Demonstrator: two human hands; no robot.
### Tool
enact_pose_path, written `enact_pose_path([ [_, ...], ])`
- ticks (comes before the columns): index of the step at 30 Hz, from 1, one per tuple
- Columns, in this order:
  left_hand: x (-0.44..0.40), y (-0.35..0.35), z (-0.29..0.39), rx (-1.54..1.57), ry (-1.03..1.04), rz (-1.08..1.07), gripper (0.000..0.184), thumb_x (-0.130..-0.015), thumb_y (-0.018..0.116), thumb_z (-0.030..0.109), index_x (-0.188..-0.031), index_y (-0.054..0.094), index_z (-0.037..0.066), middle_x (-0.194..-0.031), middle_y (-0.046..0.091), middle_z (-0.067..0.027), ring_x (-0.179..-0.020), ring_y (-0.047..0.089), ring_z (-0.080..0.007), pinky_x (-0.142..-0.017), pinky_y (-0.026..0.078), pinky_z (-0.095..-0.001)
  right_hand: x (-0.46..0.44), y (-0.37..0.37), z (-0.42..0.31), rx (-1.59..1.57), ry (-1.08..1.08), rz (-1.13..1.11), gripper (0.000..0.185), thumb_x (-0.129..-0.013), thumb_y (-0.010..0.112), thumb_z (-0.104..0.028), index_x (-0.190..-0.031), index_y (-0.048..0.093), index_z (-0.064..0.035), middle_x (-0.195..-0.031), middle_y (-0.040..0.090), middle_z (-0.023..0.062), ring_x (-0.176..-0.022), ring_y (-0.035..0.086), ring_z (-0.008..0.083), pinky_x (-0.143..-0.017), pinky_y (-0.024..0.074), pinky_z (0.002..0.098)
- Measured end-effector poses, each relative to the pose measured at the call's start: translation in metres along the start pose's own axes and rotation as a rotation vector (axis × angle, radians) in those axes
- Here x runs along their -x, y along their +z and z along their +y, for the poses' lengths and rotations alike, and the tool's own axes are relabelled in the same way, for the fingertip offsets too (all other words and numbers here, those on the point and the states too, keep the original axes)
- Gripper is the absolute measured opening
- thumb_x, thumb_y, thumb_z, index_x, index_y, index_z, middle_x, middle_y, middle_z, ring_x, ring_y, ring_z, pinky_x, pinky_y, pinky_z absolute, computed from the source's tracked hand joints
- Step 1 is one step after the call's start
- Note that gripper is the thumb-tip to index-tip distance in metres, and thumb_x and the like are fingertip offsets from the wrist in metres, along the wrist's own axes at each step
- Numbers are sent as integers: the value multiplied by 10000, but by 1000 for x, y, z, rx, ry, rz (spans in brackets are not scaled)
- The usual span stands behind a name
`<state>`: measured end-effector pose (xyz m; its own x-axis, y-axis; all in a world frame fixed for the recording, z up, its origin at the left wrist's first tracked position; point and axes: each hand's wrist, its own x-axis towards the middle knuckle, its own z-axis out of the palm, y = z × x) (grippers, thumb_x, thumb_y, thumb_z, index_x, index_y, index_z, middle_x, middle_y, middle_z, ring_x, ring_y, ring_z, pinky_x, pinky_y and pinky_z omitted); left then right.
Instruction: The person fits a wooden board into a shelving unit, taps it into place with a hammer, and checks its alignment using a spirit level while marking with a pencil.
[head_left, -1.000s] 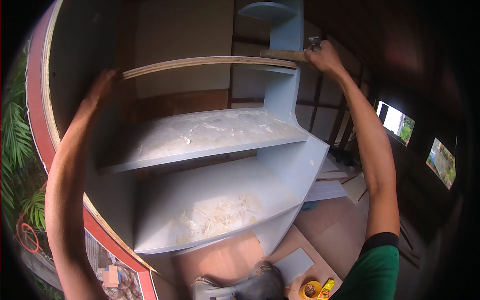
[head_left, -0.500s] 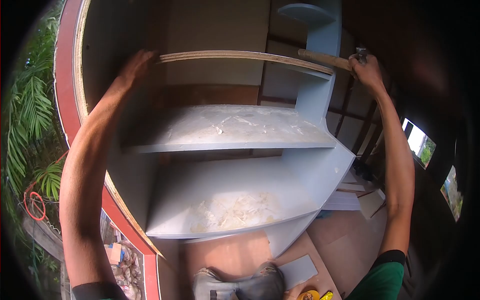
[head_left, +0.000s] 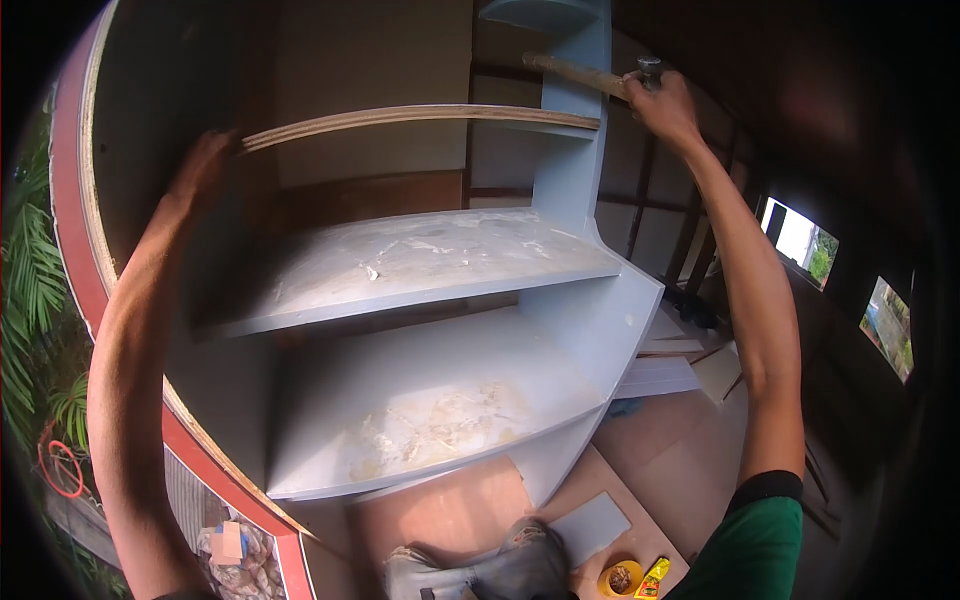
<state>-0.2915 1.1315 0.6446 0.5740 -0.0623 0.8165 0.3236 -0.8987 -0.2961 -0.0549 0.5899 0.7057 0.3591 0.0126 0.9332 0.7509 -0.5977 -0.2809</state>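
Note:
My left hand [head_left: 205, 165] is closed at the left end of a plywood board [head_left: 400, 117], which lies edge-on across the upper part of a pale blue shelf unit [head_left: 565, 185]. At the upper right, my right hand [head_left: 662, 105] grips a hammer [head_left: 580, 74] near its metal head, with the wooden handle pointing left above the board's right end. Below the board, the middle shelf [head_left: 430, 260] carries whitish smears and bits. Dried residue [head_left: 440, 425] marks the lower shelf.
A yellow bowl [head_left: 620, 577] of small items and a yellow packet [head_left: 653, 577] sit at the bottom right. Loose panels [head_left: 655, 377] lie on the floor at right. A red-edged opening [head_left: 78, 230] shows palm leaves [head_left: 30, 270] outside at left.
The view swung one way and back. My right hand still holds the hammer, whose handle now stands higher off the board than a second ago. My left hand stays at the board's left end.

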Motion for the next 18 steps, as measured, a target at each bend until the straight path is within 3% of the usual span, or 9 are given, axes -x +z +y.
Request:
enact_pose_path([
  [2,-4,10,-12,34,11,21,386,-923,372,-6,-1251,566,57,-1182,574,-185,-1175,522,-336,-1039,409,-421,-3,1,5,22,-20,104,339,-837,629,-282,-939,613,41,-639,633,84,-599,619,179,-602,483,339],
  [4,-5,26,-29,71,16,38,385,-919,369,-13,-1239,573,51,-1173,580,-190,-1174,525,-341,-1035,413,-423,-5,-3,10,21,46,-320,355,-832,630,-268,-974,608,58,-674,644,115,-633,640,183,-630,497,337],
  [7,-4,34,-36,-55,65,133,381,-916,380,-9,-1242,568,46,-1180,581,-200,-1171,531,-336,-1021,423,-398,-3,-7,-2,71,37,-342,346,-829,631,-254,-976,611,58,-683,644,129,-641,650,188,-640,506,338],
  [10,-6,35,-42,24,-24,12,376,-938,387,12,-1279,542,52,-1251,571,-176,-1202,523,-309,-1036,411,-374,5,0,2,-53,16,-199,334,-830,631,-263,-931,619,55,-657,637,116,-617,642,186,-624,505,340],
  [12,-9,76,-85,120,223,244,383,-965,382,36,-1324,513,69,-1342,534,-140,-1271,478,-281,-1084,364,-373,4,-1,6,-11,21,-72,324,-835,627,-265,-906,624,52,-630,625,103,-604,641,182,-618,505,339],
  [13,-12,79,-89,117,217,244,383,-965,382,36,-1324,513,69,-1342,534,-140,-1271,478,-281,-1084,364,-373,2,-1,6,26,23,52,317,-839,624,-266,-881,630,49,-604,613,90,-592,639,178,-612,504,337],
  [15,-10,82,-101,604,314,190,382,-989,371,80,-1349,501,86,-1371,519,-129,-1310,446,-281,-1113,330,-381,10,-2,10,-37,13,0,305,-844,615,-260,-858,631,44,-600,610,85,-586,630,168,-611,497,332],
  [16,-7,79,-98,600,306,192,382,-989,371,80,-1349,501,86,-1371,519,-129,-1310,446,-281,-1113,330,-381,12,-4,12,-91,7,-46,295,-849,606,-254,-834,633,39,-595,607,81,-580,622,157,-610,490,326],
  [18,-5,68,-76,114,68,130,395,-990,366,100,-1364,493,108,-1375,509,-145,-1338,412,-294,-1139,300,-386,3,-13,17,-94,17,-179,274,-850,597,-239,-809,631,30,-592,603,75,-561,601,149,-591,474,326],
])
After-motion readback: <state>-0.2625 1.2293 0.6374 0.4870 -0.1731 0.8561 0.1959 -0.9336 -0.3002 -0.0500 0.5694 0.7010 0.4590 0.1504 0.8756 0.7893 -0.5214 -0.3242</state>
